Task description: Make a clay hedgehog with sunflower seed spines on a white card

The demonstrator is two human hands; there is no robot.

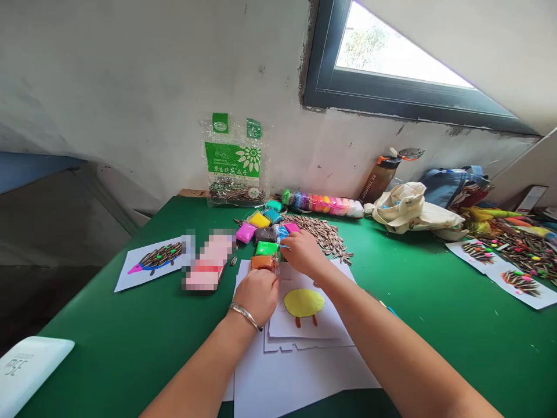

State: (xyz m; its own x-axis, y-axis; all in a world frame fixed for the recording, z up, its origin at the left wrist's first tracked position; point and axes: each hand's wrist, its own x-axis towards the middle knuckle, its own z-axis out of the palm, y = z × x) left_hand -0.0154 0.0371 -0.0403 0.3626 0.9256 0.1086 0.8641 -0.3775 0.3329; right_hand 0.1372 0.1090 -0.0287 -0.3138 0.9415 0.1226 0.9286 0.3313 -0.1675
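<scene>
My left hand [256,293], with a silver bracelet on its wrist, is closed at the lower edge of an orange-brown packet of modelling clay [262,262]. Just right of it and higher, my right hand [301,251] has its fingers bent together; what they pinch is hidden. Around the fingertips lie a green clay packet [267,248], a black one [264,234] and a magenta one [290,227]. Below my hands, a paper sheet [278,331] bears a flat yellow clay oval [304,303] with two brown legs, lying on larger white sheets [300,377].
Sunflower seeds [319,232] are heaped behind my right hand. A seed bag [235,168] leans on the wall beside a row of clay packets [322,204]. Seed-hedgehog pictures [159,257] lie left and right. A bottle [378,177] and cloth bag [402,206] stand behind.
</scene>
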